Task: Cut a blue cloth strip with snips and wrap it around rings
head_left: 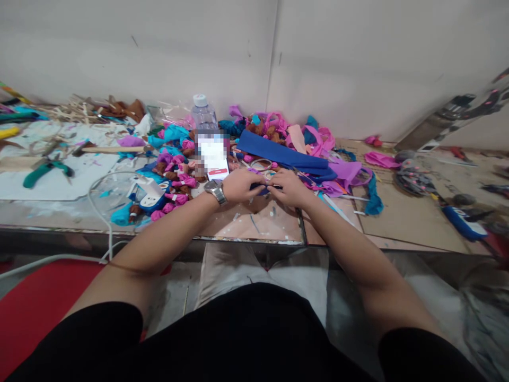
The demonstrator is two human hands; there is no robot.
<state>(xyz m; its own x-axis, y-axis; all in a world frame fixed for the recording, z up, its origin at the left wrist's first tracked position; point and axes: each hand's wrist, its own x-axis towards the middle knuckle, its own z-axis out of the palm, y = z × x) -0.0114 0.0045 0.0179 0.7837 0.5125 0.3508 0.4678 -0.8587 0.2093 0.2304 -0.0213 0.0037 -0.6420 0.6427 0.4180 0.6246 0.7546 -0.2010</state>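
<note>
My left hand, with a metal watch on its wrist, and my right hand meet over the table. Their fingertips nearly touch, closed on a small purple-blue piece of cloth that the fingers mostly cover. Just beyond them lie a roll of tape and a folded strip of dark blue cloth. A lit phone, partly blurred out, stands beyond my left hand. Pink, brown and blue knotted cloth bundles are heaped to its left.
A plastic bottle stands behind the phone. At left are green-handled pliers, a hammer and a white power strip with its cable. Pink and purple cloth scraps spread to the right, near cardboard.
</note>
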